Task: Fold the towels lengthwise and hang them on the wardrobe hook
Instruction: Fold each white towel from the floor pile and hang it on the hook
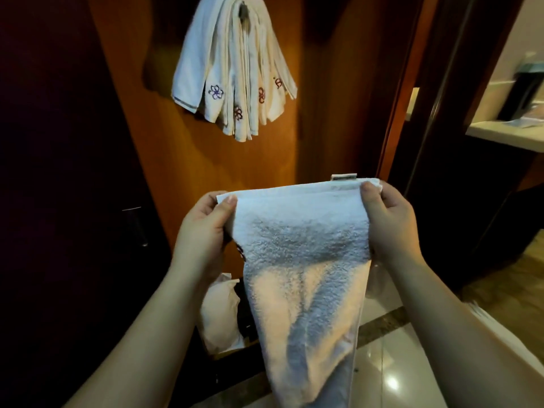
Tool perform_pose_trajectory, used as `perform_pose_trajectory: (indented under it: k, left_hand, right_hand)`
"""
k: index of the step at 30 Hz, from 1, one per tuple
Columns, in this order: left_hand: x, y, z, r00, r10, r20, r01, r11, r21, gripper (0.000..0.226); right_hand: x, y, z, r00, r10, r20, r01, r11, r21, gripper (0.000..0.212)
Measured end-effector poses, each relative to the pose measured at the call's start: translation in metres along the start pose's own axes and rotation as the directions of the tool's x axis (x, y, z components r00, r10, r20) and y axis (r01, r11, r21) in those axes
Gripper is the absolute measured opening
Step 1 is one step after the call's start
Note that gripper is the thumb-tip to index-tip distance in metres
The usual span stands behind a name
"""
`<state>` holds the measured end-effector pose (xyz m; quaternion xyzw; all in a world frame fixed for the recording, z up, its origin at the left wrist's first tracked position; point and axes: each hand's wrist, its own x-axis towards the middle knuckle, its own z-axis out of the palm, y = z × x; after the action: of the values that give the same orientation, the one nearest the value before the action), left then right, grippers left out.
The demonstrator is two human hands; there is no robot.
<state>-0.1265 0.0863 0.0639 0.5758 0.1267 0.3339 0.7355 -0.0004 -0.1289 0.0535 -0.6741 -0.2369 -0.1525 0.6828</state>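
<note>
A white terry towel (300, 260) hangs in front of me, folded into a long narrow strip that tapers downward. My left hand (203, 234) pinches its top left corner, thumb on the near side. My right hand (388, 219) pinches the top right corner, where a small label sticks up. Above, on the wooden wardrobe panel, a dark hook (243, 13) carries several white towels (232, 72) with embroidered flowers, fanned out and hanging down.
Dark wardrobe door with a metal handle (136, 226) stands at left. A white bag (219, 313) sits low inside the wardrobe, behind the held towel. Glossy tiled floor (379, 366) lies below. A doorway and a pale countertop (506, 134) are at right.
</note>
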Motion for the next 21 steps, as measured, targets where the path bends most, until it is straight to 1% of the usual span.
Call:
perform_pose_trajectory:
  k: [2,3,4,5,7,9,12,13,14,15,16,18,19,20,21]
  left_hand:
    - [-0.006,-0.014,0.008,0.991,0.02,-0.133,-0.03,0.997,-0.074,0.013]
    - [-0.009,-0.02,0.011,0.98,0.043,-0.194,-0.058,0.996,-0.075,0.014]
    - [-0.012,-0.025,0.012,0.963,0.1,-0.25,-0.108,0.994,-0.015,0.014]
    - [-0.014,-0.029,0.011,0.94,0.19,-0.283,-0.169,0.981,0.096,0.013]
    - [-0.019,-0.029,0.005,0.886,0.39,-0.252,-0.303,0.897,0.323,0.012]
    - [-0.02,-0.027,-0.001,0.827,0.54,-0.158,-0.416,0.776,0.474,0.012]
    - [-0.019,-0.023,-0.004,0.712,0.702,-0.033,-0.55,0.586,0.595,0.01]
    - [-0.018,-0.021,-0.006,0.685,0.728,-0.014,-0.568,0.546,0.616,0.012]
    - [-0.017,-0.019,-0.008,0.674,0.739,-0.008,-0.57,0.527,0.63,0.013]
    - [-0.015,-0.016,-0.011,0.682,0.731,-0.019,-0.558,0.536,0.634,0.012]
    - [-0.014,-0.013,-0.012,0.715,0.698,-0.045,-0.531,0.584,0.614,0.009]
    - [-0.012,-0.007,-0.011,0.815,0.57,-0.106,-0.445,0.732,0.515,0.014]
    - [-0.011,-0.006,-0.009,0.874,0.469,-0.125,-0.379,0.821,0.428,0.014]
    - [-0.01,-0.007,-0.01,0.933,0.334,-0.133,-0.283,0.911,0.301,0.012]
    - [-0.01,-0.009,-0.012,0.984,0.15,-0.097,-0.136,0.98,0.144,0.009]
  right_hand:
    - [-0.007,0.002,0.004,0.999,0.038,0.005,-0.038,0.998,0.054,0.023]
    - [-0.009,0.003,0.006,0.998,0.057,0.012,-0.058,0.995,0.079,0.024]
    - [-0.012,0.005,0.007,0.997,0.078,0.015,-0.079,0.992,0.097,0.026]
    - [-0.013,0.005,0.007,0.995,0.097,0.015,-0.098,0.989,0.107,0.029]
    - [-0.014,0.004,0.005,0.993,0.114,0.013,-0.115,0.987,0.111,0.031]
    - [-0.015,-0.001,0.001,0.995,0.101,0.007,-0.102,0.991,0.083,0.03]
    - [-0.018,-0.008,-0.002,0.997,0.073,-0.005,-0.072,0.996,0.058,0.03]
    - [-0.02,-0.01,-0.002,0.998,0.063,-0.004,-0.063,0.996,0.056,0.031]
    - [-0.022,-0.013,-0.002,0.999,0.052,0.0,-0.051,0.997,0.059,0.033]
    - [-0.023,-0.015,-0.001,0.999,0.037,0.005,-0.038,0.997,0.068,0.033]
    - [-0.024,-0.018,-0.001,1.0,0.026,0.007,-0.026,0.996,0.08,0.032]
    - [-0.026,-0.023,0.001,1.0,0.026,-0.002,-0.025,0.993,0.112,0.03]
    - [-0.026,-0.024,0.003,0.999,0.036,-0.009,-0.034,0.991,0.126,0.03]
    - [-0.025,-0.025,0.005,0.999,0.052,-0.017,-0.049,0.989,0.136,0.031]
    - [-0.025,-0.026,0.007,0.997,0.069,-0.02,-0.065,0.987,0.147,0.032]
